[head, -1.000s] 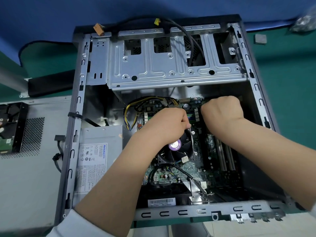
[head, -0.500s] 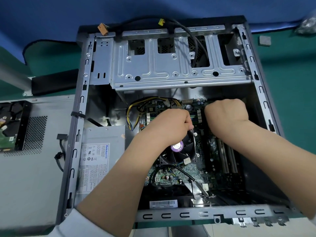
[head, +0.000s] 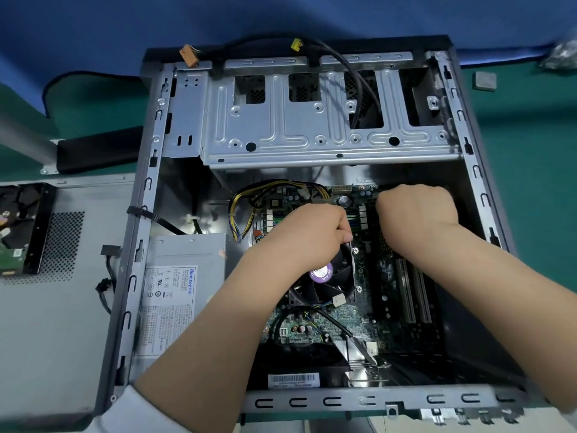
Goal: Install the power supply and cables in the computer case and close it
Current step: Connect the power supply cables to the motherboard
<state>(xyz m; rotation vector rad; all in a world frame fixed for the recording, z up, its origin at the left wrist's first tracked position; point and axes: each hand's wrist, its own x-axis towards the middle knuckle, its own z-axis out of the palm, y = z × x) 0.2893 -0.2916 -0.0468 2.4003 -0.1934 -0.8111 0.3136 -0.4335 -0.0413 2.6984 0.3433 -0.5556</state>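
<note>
Power supply (head: 184,276) sits at the case's (head: 146,195) lower left. Both hands work mid-motherboard: left hand (head: 312,232) and right hand (head: 415,210) curled, contents hidden. Cabling step, likely; the connector next needs firm seating.

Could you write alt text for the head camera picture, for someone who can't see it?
Seen from above, a person's left hand and right hand, both with curled fingers, work over the motherboard inside an open computer case. A grey power supply sits in the case's left side, and the removed side panel lies on the table to the left.
</note>
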